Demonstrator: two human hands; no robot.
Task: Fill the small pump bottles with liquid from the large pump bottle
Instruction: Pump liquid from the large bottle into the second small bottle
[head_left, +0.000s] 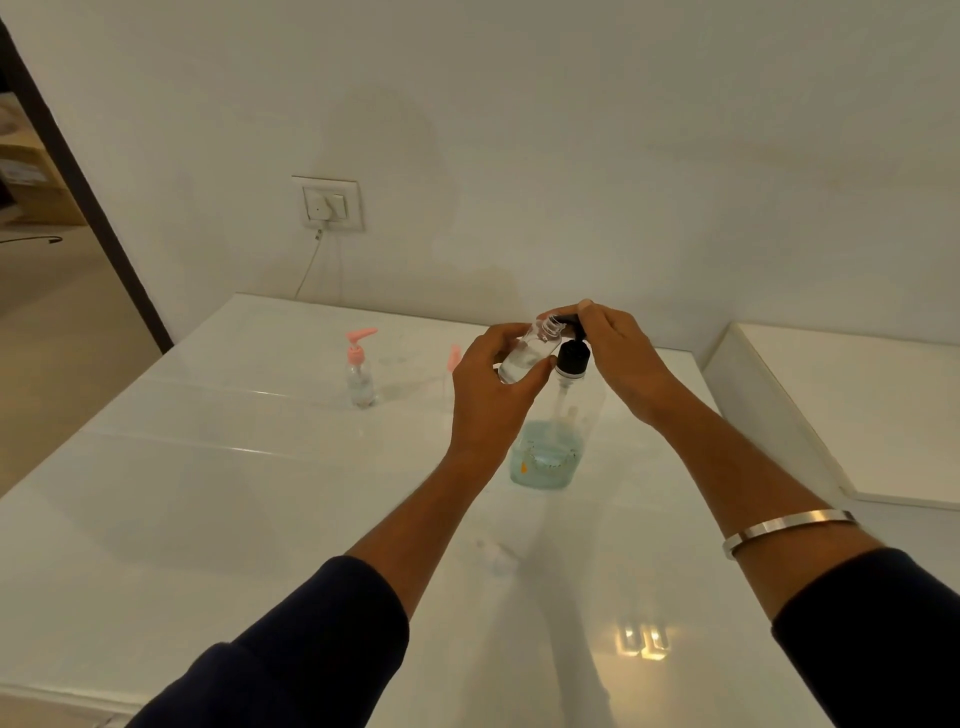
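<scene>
So the left hand (493, 379) is wrapped around a small clear bottle (530, 353) with its cap off, tilted so the open threaded neck points up and to the right, right at the black pump head (569, 325) of the large pump bottle (550, 441). The right hand (618, 353) sits on top of that pump head, fingers curled over it, palm down. The big bottle stands on the white table (260, 493) directly under both hands, with bluish liquid only in its lower part. The small one has a bit of clear liquid in the bottom. Off to the left of the left hand, well apart, another small bottle with a pink pump (359, 371) stands upright. A loose pink pump (455, 358) peeks out just behind the left hand, mostly hidden. There's a metal bangle (789, 527) on the right forearm.
</scene>
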